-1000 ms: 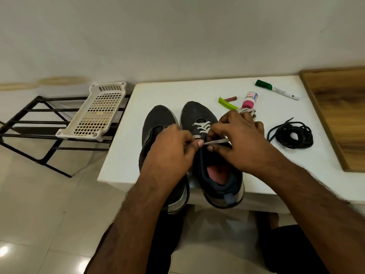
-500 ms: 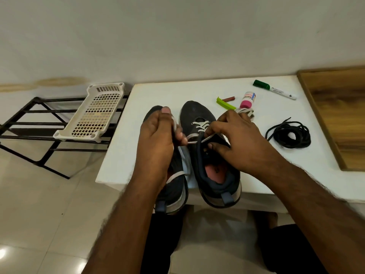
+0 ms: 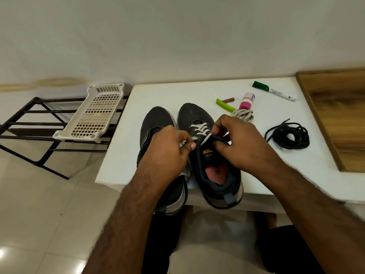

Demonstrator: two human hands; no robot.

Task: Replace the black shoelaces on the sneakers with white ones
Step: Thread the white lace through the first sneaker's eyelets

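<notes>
the right sneaker (image 3: pixel 199 115) lies on the desk (image 3: pixel 169 93), toe pointing away. the left hand (image 3: pixel 167 151) pinches the white lace (image 3: pixel 200 129) end beside the left eyelets; the right hand (image 3: pixel 243 143) grips the tongue, so threading falls to the left hand.

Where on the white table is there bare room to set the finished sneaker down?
Bare: white table behind the sneakers, and its left strip beside the left sneaker. Crowded: right of the sneakers, with marker, bottle, black laces.
</notes>
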